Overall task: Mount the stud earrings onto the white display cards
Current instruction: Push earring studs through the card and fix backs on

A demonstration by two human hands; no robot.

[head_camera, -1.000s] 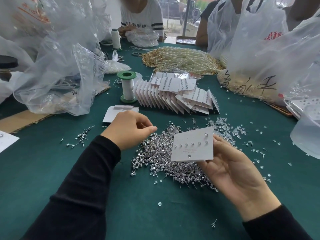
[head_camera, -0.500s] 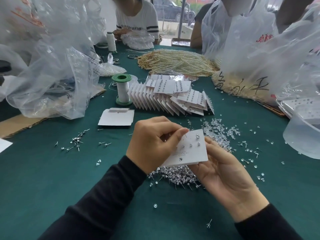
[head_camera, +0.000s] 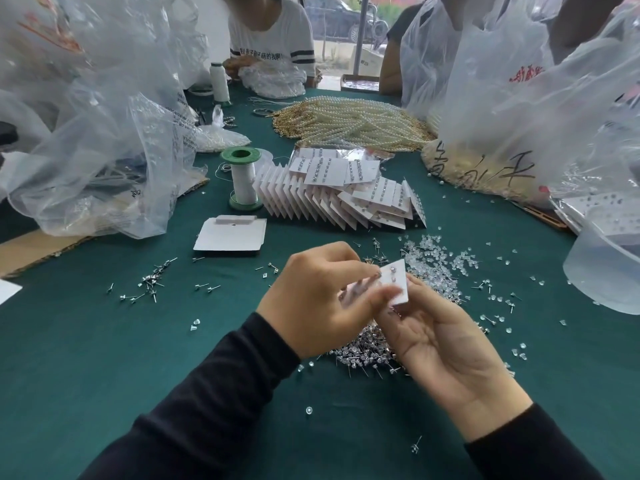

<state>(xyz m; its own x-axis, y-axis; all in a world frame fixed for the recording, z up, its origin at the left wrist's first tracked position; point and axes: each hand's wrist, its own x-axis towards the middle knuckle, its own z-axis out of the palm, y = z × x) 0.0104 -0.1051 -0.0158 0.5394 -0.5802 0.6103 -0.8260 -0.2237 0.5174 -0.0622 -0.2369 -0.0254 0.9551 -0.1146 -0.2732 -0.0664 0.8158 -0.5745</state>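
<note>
My right hand [head_camera: 446,344] holds a white display card [head_camera: 394,284] from below, tilted up, with a few studs showing along its top part. My left hand [head_camera: 318,296] lies over the card's left side, its fingertips pinched at the card's face; any stud between them is hidden. Under both hands spreads a pile of silver stud earrings [head_camera: 367,351] on the green cloth. Clear plastic earring backs [head_camera: 436,261] lie heaped just beyond the card.
A fanned row of filled cards [head_camera: 332,199] stands behind, with a green-capped thread spool [head_camera: 242,180] to its left. A stack of blank cards [head_camera: 230,235] lies closer. Plastic bags [head_camera: 104,161] crowd the left and right. Pearl strands [head_camera: 349,121] sit far back, where other people work.
My left hand left the stud pile, came right onto the card and now covers more of it. The card tilted and swung so less of its face shows.
</note>
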